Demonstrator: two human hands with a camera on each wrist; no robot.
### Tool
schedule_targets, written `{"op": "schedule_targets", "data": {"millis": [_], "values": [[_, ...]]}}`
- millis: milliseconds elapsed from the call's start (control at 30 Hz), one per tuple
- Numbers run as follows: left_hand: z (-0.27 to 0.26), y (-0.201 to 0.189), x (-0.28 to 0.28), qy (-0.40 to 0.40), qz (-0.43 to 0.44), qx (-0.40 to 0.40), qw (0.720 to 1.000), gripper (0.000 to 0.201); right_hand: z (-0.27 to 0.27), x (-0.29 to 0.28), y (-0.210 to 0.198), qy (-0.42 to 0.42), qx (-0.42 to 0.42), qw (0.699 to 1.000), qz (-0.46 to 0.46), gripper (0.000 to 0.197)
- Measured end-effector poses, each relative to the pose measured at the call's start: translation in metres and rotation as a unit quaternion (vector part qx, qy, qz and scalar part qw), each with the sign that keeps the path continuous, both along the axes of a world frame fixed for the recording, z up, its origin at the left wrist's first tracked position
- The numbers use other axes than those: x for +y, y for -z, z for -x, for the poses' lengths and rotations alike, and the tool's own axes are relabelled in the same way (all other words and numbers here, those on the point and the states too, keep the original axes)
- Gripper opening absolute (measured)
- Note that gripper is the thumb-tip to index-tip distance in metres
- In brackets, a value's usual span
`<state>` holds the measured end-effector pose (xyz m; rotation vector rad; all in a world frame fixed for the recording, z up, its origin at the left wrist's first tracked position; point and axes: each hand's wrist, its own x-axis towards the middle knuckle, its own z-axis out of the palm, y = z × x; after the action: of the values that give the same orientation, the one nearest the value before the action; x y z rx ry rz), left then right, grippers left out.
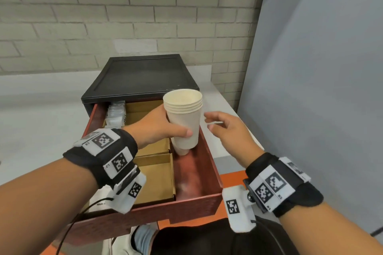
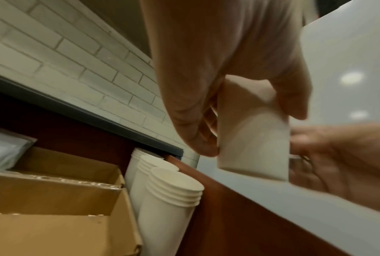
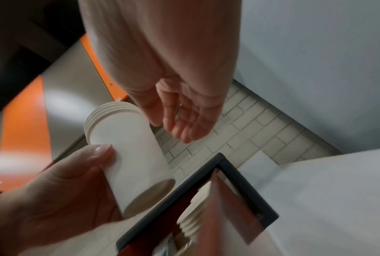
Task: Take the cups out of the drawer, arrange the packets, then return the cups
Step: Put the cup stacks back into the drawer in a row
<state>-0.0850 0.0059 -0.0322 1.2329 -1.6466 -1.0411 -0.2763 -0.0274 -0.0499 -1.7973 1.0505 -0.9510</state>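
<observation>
Above the open red drawer (image 1: 199, 174), the left hand (image 1: 157, 128) grips a stack of white paper cups (image 1: 184, 116) around its middle, thumb in front, and holds it upright over the right side of the drawer. Just right of the stack, the right hand (image 1: 230, 132) is relaxed and holds nothing. More cup stacks (image 2: 169, 190) lie in the right side of the drawer, beside the cardboard dividers (image 1: 155, 174). Clear packets (image 1: 115, 115) stand at the back left corner of the drawer.
</observation>
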Motion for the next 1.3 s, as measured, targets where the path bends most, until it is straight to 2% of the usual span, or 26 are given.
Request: {"op": "schedule_targets", "data": {"millis": [100,167,233,333,467,633,833,1067,1167,1200,1300], "values": [[-0.009,0.008,-0.008,-0.001,-0.013,-0.011,1.0,0.083,0.005,0.002,0.032,0.042,0.093,0.993,-0.058,0.038],[-0.013,0.014,-0.012,0.01,-0.019,-0.028,0.999,0.082,0.004,0.004,0.048,0.028,0.152,0.982,-0.106,0.04],[-0.014,0.021,-0.015,0.025,-0.029,-0.066,0.997,0.081,0.0,0.006,0.055,0.009,0.172,0.979,-0.111,0.039],[-0.012,0.034,-0.019,0.046,-0.046,-0.092,0.994,0.076,-0.007,0.009,0.06,0.024,0.153,0.985,-0.077,0.034],[-0.013,0.056,-0.023,0.043,-0.069,-0.072,0.994,0.088,-0.013,0.017,0.068,0.065,0.15,0.986,-0.016,0.031],[-0.01,0.08,-0.023,0.033,-0.071,-0.101,0.992,0.096,-0.012,0.016,0.072,0.064,0.127,0.99,-0.001,0.03],[-0.006,0.093,-0.018,0.034,-0.069,-0.095,0.993,0.08,-0.012,0.016,0.074,0.06,0.103,0.993,-0.013,0.033],[-0.015,0.104,-0.016,0.0,-0.071,-0.154,0.986,0.089,-0.011,0.017,0.074,0.058,0.097,0.994,-0.007,0.032],[-0.017,0.101,-0.015,-0.029,-0.068,-0.193,0.978,0.081,-0.01,0.017,0.075,0.057,0.096,0.994,-0.007,0.032],[-0.017,0.099,-0.015,-0.044,-0.068,-0.22,0.972,0.073,-0.01,0.017,0.075,0.057,0.098,0.993,-0.006,0.032],[-0.017,0.092,-0.016,-0.083,-0.08,-0.298,0.948,0.031,-0.01,0.016,0.075,0.06,0.106,0.993,-0.003,0.032]]}}
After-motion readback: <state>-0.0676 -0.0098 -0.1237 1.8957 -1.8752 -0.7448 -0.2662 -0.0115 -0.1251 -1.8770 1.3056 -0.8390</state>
